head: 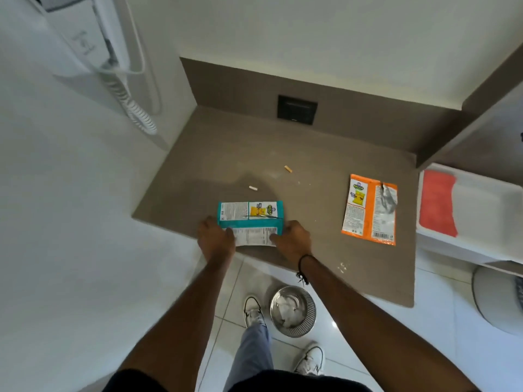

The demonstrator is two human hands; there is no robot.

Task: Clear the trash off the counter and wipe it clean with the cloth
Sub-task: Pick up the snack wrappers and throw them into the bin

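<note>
I'm looking down on a brown table [311, 154] set into a white-walled corner, with a low brown backsplash and a dark square socket plate [297, 109] in it. My left hand [215, 236] and right hand [293, 241] sit at the table's near edge, each grip pinching one lower corner of the teal snack wrapper [250, 215], which lies flat with its white printed flap hanging slightly past the edge. Just beyond it I see two small stub-like scraps, a pale one [253, 188] and an orange-tipped one [288, 168], well apart from each other, with a few crumbs and a dusty smear around them. To the right lies the orange snack wrapper [368, 209], flat and torn open at its top corner. Past the table's right end, the red cloth [437, 203] rests in a white tray [481, 199]. On the white tiled floor below, beside my shoes, stands a round metal bin [293, 311] with crumpled white paper in it. A white wall-mounted unit with a coiled cord [135, 108] hangs on the left wall.
</note>
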